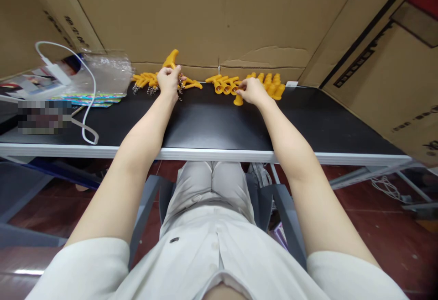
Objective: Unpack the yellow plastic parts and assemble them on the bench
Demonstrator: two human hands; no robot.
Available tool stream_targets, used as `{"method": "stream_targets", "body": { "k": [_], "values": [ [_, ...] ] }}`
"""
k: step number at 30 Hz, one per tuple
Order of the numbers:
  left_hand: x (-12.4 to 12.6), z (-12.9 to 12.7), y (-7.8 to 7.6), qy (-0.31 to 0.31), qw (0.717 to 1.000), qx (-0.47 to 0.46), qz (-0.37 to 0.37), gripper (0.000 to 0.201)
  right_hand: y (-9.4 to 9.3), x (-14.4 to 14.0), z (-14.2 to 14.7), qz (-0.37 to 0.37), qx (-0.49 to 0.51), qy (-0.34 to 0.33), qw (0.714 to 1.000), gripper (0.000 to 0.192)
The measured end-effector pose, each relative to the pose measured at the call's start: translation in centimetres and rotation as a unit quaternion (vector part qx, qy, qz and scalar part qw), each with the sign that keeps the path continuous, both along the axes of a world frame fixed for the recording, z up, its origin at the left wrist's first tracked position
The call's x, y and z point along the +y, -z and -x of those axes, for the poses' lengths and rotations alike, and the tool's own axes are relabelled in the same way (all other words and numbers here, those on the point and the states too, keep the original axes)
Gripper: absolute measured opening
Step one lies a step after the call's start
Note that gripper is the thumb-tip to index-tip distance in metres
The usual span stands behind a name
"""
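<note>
We see both arms stretched out over a black table, reaching to its far edge.

Left hand: fingers curled closed around an orange plastic piece, whose curved tip sticks up above the knuckles. Small metal chains hang below the fist, touching the table. The piece looks smooth, matte, deep yellow-orange, with a bent, horn-like end.

Just left of that hand lies a pile of like pieces with chains, lying flat, tangled. One more lies just right of the hand, pointing right.

Right hand: fingers bent down, tips pinched on a short orange cone piece standing on the table at the hand's left side. We cannot tell how firmly it is gripped; the palm covers the contact.

Behind and right of this hand stands a cluster of upright orange pieces, packed close, touching each other. Between the two hands, a few more lie on their sides, dark open ends facing us.

Surface: matte black top, pale metal edge. On the left, a clear plastic bag, shiny coloured sheets, and a white cable looping down to the near edge.

Room: brown cardboard sheets form the wall behind and at right. Red-brown floor below; grey chair frame under the person, who wears pale clothes.
</note>
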State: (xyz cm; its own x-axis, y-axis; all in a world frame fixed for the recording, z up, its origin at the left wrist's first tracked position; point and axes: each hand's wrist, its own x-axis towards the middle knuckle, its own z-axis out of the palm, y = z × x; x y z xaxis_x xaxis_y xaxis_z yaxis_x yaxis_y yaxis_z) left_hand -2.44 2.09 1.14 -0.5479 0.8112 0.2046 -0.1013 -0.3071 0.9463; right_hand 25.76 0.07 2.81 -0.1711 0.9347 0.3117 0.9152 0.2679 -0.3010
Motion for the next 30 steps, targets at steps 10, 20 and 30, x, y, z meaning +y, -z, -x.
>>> {"method": "stream_targets", "body": {
  "k": [10, 20, 30],
  "values": [
    [0.2, 0.7, 0.6, 0.03, 0.997, 0.067, 0.031, 0.039, 1.5, 2.2, -0.7, -0.036, 0.021, -0.03, 0.999, 0.024],
    [-0.2, 0.3, 0.4, 0.045, 0.996, 0.052, 0.058, 0.033, 1.5, 1.3, 0.2, -0.009, 0.016, -0.041, 0.999, 0.022],
    [0.8, 0.6, 1.1, 0.042, 0.997, 0.039, 0.057, 0.035, 2.6, 1.5, 1.1, 0.031, 0.053, -0.034, 0.998, 0.03]
  ]
}}
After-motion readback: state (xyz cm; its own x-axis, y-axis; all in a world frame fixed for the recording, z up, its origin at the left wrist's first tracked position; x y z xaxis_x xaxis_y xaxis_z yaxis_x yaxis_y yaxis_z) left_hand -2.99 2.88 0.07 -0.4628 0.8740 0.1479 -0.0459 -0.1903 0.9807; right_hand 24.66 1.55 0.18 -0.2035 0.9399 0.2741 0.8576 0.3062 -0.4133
